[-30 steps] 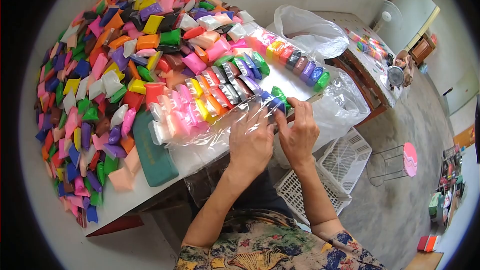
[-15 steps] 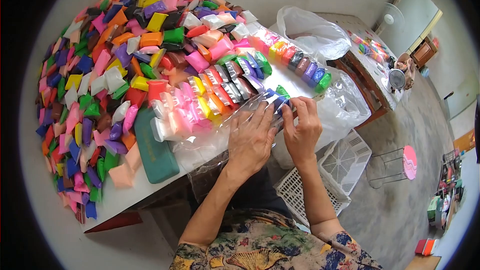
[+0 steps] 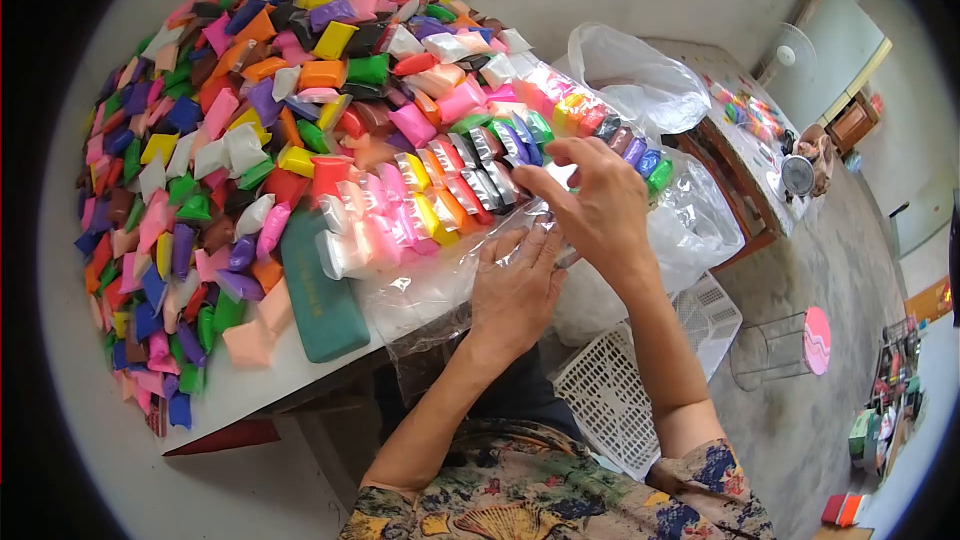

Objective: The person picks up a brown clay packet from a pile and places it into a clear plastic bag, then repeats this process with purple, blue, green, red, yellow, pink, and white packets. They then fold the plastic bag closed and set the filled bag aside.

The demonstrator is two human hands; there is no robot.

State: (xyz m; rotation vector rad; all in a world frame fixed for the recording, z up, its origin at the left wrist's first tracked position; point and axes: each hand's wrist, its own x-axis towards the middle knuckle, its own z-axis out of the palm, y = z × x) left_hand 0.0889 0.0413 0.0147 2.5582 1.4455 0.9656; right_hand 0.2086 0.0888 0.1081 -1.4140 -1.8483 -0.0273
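Observation:
My left hand [image 3: 515,285] lies flat with its fingers stretched out on a clear plastic bag [image 3: 430,285] at the table's front edge. Above it, my right hand [image 3: 605,205] has its thumb and bent fingers apart. Nothing shows between them, and its fingertips are beside the end of the packet rows. These double rows of small soft colored packets [image 3: 440,205] run from pale pink through yellow, orange, red and black to purple and green. Beyond my right hand lies another clear-wrapped row of packets [image 3: 605,130], partly hidden by its fingers.
A large heap of loose colored packets [image 3: 225,150] covers the left of the table. A green case [image 3: 325,290] sits near the front edge. Clear bags [image 3: 640,80] lie at the right, with white plastic baskets [image 3: 610,390] below. A pink-topped stool [image 3: 817,340] stands farther right.
My right hand has lifted off the packets at the right end and moved up, its fingers spreading apart. The left hand stays on the bag, slightly lower in view.

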